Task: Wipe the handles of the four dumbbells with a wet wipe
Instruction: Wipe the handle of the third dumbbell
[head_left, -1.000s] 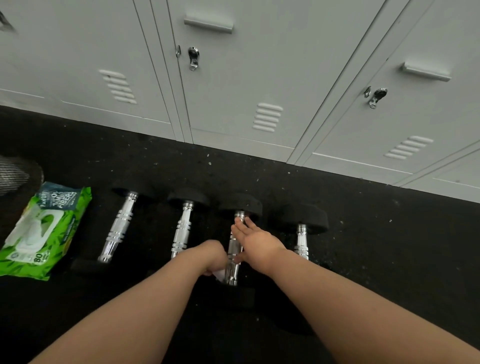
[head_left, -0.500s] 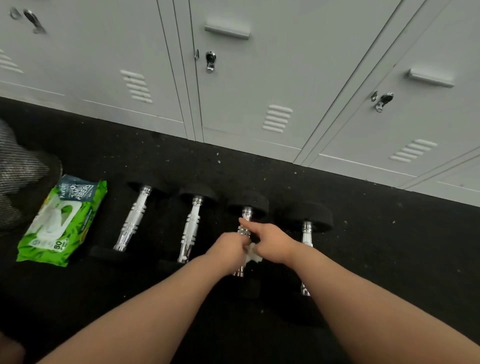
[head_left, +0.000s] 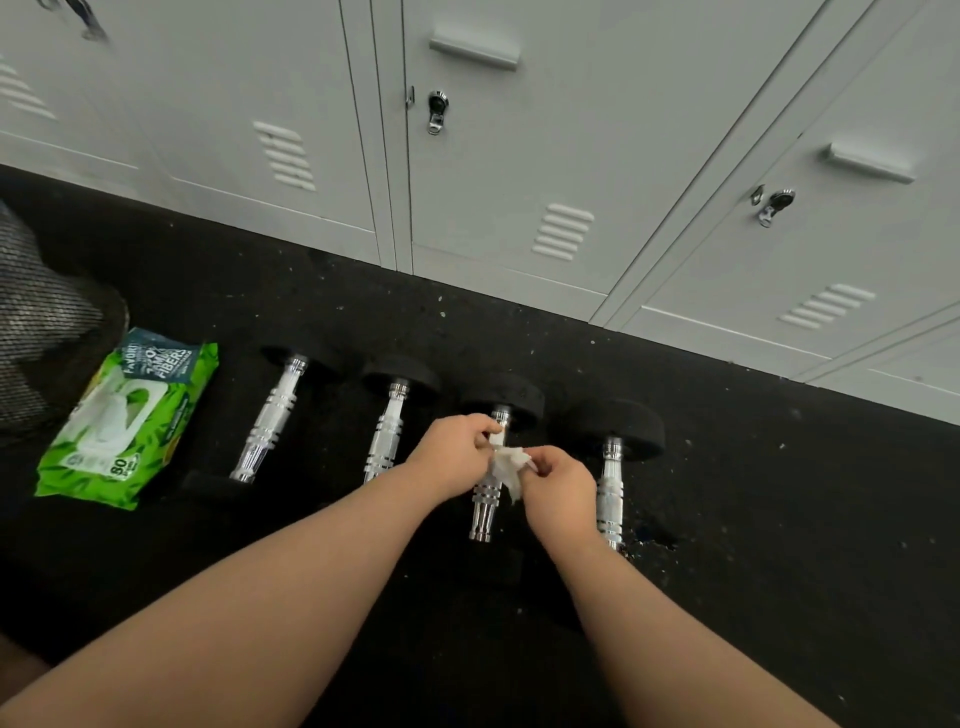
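Several dumbbells with black heads and chrome handles lie side by side on the black floor. From the left: the first dumbbell (head_left: 270, 421), the second (head_left: 387, 431), the third (head_left: 485, 506) and the fourth (head_left: 609, 491). A crumpled white wet wipe (head_left: 508, 467) hangs just above the third dumbbell's handle. My left hand (head_left: 449, 452) pinches its upper left edge. My right hand (head_left: 561, 486) pinches its right side. Both hands hover over the third handle and hide its upper half.
A green pack of wet wipes (head_left: 124, 421) lies on the floor left of the dumbbells. A grey mesh thing (head_left: 36, 332) sits at the far left. Grey lockers (head_left: 519, 156) stand along the back. The black floor (head_left: 779, 519) stretches to the right.
My right hand went from lying flat on the third handle to pinching the wipe. Both hands now hold the wipe between them, a little above the handle.
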